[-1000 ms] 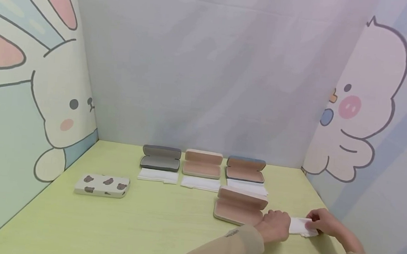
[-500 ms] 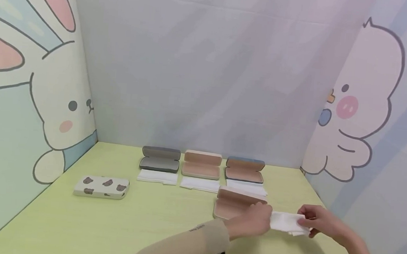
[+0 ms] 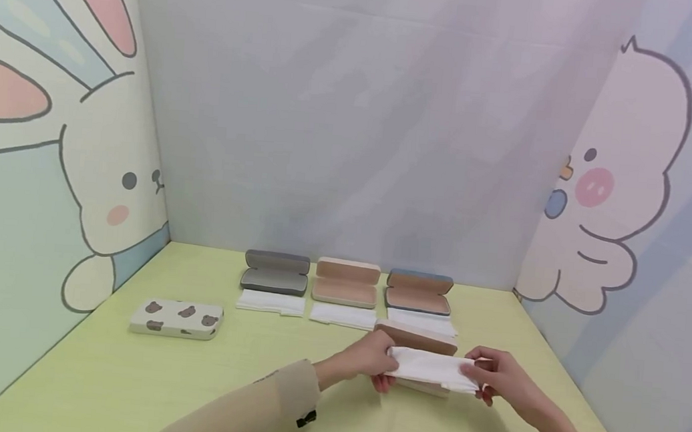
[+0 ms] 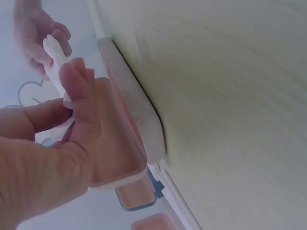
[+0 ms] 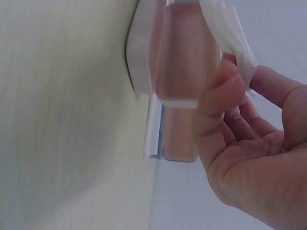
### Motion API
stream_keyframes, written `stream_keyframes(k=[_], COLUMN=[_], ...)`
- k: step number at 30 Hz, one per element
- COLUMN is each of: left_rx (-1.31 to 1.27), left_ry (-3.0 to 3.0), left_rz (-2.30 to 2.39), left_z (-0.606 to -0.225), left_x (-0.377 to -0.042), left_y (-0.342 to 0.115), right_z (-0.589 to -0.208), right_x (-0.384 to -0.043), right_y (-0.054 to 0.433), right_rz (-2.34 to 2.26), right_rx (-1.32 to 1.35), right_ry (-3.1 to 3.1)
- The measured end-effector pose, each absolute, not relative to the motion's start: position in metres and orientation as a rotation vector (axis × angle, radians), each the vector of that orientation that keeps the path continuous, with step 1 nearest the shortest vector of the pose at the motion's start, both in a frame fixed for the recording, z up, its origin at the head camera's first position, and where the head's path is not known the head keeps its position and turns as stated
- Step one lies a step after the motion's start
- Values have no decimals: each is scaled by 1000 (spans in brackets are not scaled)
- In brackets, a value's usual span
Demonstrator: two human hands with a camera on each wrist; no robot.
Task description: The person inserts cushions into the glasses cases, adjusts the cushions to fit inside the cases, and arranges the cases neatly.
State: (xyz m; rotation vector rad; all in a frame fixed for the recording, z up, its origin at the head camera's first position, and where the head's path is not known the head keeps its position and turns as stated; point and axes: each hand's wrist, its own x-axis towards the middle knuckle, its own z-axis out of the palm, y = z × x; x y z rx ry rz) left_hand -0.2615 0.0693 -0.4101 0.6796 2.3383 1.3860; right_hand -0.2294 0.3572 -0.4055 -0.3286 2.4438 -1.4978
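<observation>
A folded white cloth (image 3: 428, 368) is stretched between my two hands, above an open glasses case (image 3: 412, 338) with a pinkish-brown lining. My left hand (image 3: 367, 357) pinches the cloth's left end between thumb and fingers. At the other end, my right hand (image 3: 502, 379) pinches it the same way. The cloth covers most of the case's lower half in the head view. From the left wrist view, the lined lid (image 4: 112, 134) stands raised behind the fingers. The right wrist view shows the cloth (image 5: 229, 33) held clear of the lid (image 5: 184, 57).
Along the back stand a grey open case (image 3: 274, 278), a pink-lined one (image 3: 345, 288) and a blue-rimmed one (image 3: 417, 297). A folded white cloth (image 3: 270, 302) lies before each. A closed bear-patterned case (image 3: 177, 319) rests at the left.
The white cloth has come up off the table at the right and moved left over the open case. Both hands moved left with it, and the left hand now shows pinching its left end.
</observation>
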Motion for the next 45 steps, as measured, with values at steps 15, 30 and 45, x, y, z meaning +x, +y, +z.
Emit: stream_keyframes(k=[15,30,45], left_rx=[592,494,598], left_ry=[2641,2861,2793], left_rz=[1228,894,1008], left_z=[-423,-430,-424], left_x=[-282,-293,-286], left_y=[50,62,53], right_z=[-432,-434,-427], right_x=[-243,-250,-236], right_y=[309,305,296], right_rz=[-1335,-877,-482], right_rx=[-279,-438,-322], right_ry=[2836,3158,3299])
